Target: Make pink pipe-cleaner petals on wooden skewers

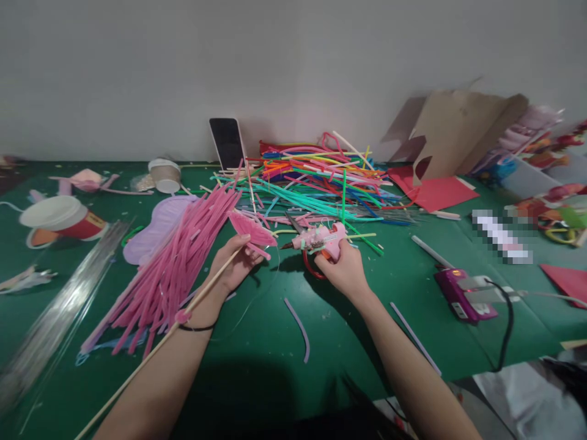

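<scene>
Head view: table (284, 360)
Left hand (233, 269): closed around stick (151, 351)
Right hand (343, 272): closed around glue gun (321, 237)

A plain pale grey wall (293, 61) fills the back, bare and softly, evenly lit. A wide table (257, 366) covered in dark green stands against it, its far edge meeting the wall.
</scene>
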Motion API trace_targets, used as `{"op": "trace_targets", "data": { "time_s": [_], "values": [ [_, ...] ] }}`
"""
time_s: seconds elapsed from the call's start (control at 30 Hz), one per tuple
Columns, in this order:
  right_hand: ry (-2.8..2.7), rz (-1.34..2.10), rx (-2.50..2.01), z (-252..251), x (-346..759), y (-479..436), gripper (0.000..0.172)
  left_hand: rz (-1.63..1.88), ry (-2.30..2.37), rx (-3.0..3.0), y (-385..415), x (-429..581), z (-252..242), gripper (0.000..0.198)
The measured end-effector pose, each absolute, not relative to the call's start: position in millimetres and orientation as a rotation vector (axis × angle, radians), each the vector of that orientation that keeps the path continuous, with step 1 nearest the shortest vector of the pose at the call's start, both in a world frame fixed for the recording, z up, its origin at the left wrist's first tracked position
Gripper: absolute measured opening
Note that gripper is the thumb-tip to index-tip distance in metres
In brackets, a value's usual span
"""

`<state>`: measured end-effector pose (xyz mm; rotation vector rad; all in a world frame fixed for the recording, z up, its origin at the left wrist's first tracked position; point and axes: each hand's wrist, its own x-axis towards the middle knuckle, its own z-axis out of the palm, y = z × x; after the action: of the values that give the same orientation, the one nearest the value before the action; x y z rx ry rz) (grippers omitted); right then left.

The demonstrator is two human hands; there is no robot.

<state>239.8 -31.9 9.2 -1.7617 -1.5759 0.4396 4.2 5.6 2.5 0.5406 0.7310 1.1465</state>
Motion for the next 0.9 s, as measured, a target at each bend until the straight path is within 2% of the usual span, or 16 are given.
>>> {"op": "trace_targets", "data": {
  "time_s": [0.9],
  "values": [
    [-1.61,0.423,-1.785,6.9,240.9,-30.2,0.024,1.122,0.703,0.543,4.8,4.4,2.0,0.027]
  ]
}}
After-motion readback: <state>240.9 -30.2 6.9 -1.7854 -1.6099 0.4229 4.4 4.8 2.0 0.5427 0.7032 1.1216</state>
